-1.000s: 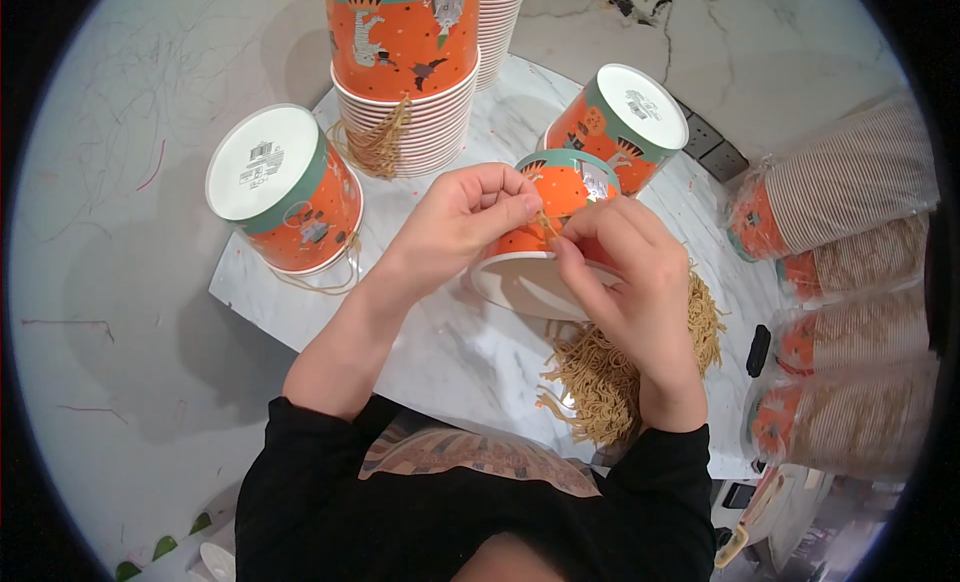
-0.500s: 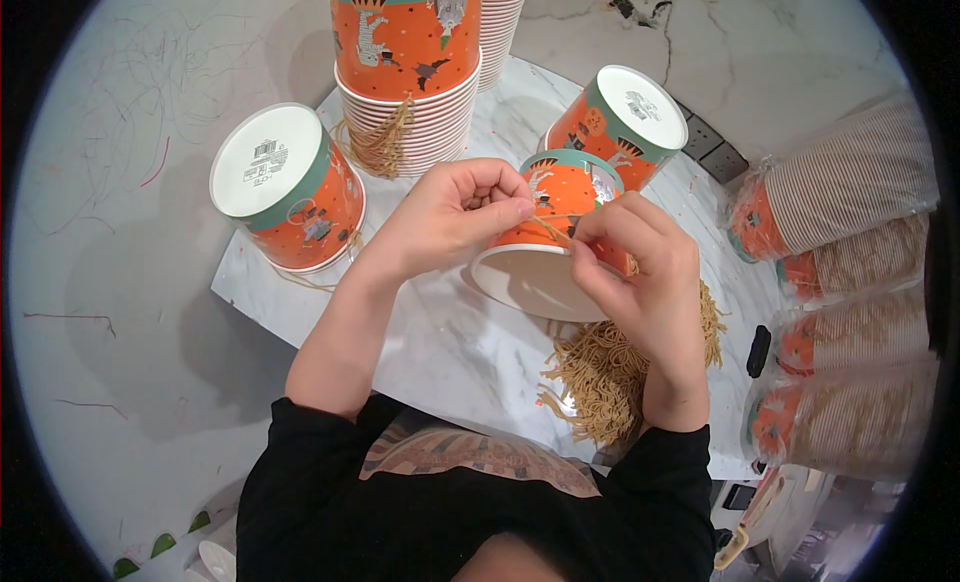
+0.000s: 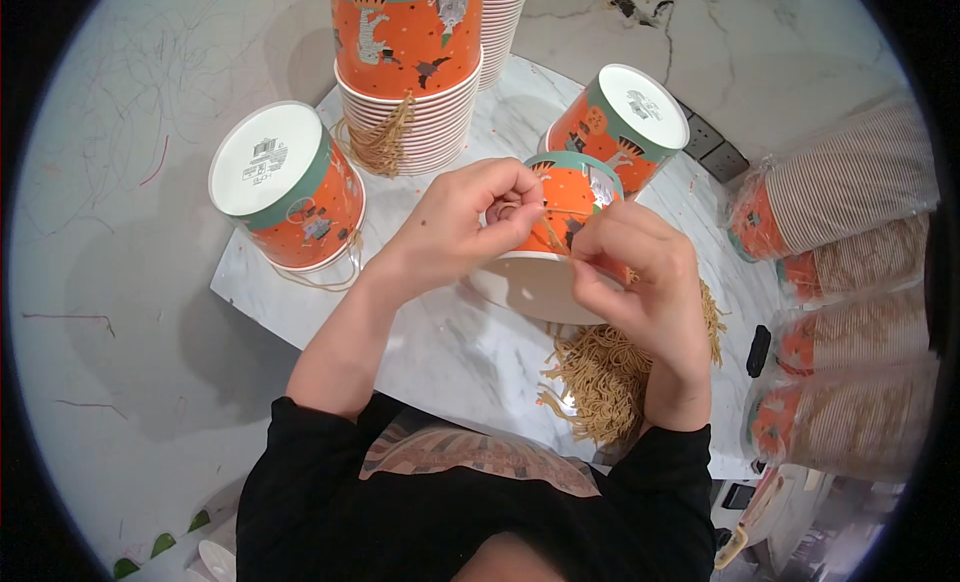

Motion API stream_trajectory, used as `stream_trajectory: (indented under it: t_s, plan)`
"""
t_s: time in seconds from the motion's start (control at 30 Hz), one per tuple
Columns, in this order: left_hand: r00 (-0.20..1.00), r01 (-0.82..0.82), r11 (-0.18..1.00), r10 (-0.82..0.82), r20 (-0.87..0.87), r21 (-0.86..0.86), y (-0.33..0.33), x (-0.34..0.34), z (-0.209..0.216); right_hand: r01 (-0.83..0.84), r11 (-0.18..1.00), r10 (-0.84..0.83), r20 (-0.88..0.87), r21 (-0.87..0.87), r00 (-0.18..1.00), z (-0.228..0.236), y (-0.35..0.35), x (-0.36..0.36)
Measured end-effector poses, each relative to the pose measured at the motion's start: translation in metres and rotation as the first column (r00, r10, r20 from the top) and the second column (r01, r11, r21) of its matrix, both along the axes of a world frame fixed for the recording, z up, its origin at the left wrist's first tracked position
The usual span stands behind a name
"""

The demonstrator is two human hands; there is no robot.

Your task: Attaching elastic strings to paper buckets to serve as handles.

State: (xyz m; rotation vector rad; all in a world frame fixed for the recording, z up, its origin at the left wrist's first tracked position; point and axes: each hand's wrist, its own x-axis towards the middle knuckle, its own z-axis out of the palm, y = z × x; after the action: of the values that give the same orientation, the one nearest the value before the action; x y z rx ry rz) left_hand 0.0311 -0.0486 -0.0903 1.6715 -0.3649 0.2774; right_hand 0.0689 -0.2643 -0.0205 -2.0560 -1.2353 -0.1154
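Note:
An orange and green paper bucket (image 3: 575, 190) lies tipped on the table under my hands, its white-rimmed mouth facing me. A thin tan cord (image 3: 556, 232) runs across its printed side. My left hand (image 3: 480, 212) pinches the cord between thumb and fingers, over the bucket's left part. On the other side my right hand (image 3: 645, 267) is closed in a pinch on the cord near the rim. Its fingers partly cover the bucket. Beside my right forearm rests a pile of tan cords (image 3: 600, 377).
Upside-down buckets stand at left (image 3: 310, 227) and back right (image 3: 590, 132). A tall stack of buckets (image 3: 410, 127) rises at the back, with a tan cord bunch (image 3: 385, 147) hanging on it. Several wrapped bucket stacks (image 3: 850, 212) lie right, near a wall socket panel (image 3: 715, 147).
My left fingers have moved slightly right, toward my right hand, and curled more. The right hand has shifted only a little. The bucket stays in place.

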Motion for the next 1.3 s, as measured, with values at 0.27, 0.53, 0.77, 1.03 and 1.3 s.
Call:
stream_trajectory:
  t_s: [0.27, 0.53, 0.77, 1.03, 1.3]
  plan:
    - [0.800, -0.359, 0.893, 0.145, 0.583, 0.271, -0.002, 0.007, -0.002, -0.085, 0.996, 0.085, -0.066, 0.003, 0.994, 0.002, -0.001, 0.002]
    - [0.770, -0.367, 0.890, 0.128, 0.625, 0.271, -0.003, 0.008, -0.003, -0.126, 0.992, 0.125, -0.084, -0.007, 0.989, 0.005, -0.002, 0.002]
    - [0.893, -0.196, 0.978, 0.150, 0.425, 0.068, 0.005, 0.010, -0.008, -0.122, 0.992, 0.123, -0.078, 0.020, 0.989, 0.003, -0.001, 0.000]
    - [0.922, -0.125, 0.986, 0.157, 0.353, -0.113, -0.002, 0.009, -0.009, -0.075, 0.996, 0.077, -0.037, 0.044, 0.996, 0.004, -0.002, 0.006]
    - [0.961, 0.181, 0.919, -0.089, 0.262, -0.349, -0.011, -0.002, -0.002, -0.011, 0.999, 0.022, 0.351, -0.031, 0.936, -0.008, 0.009, 0.011]
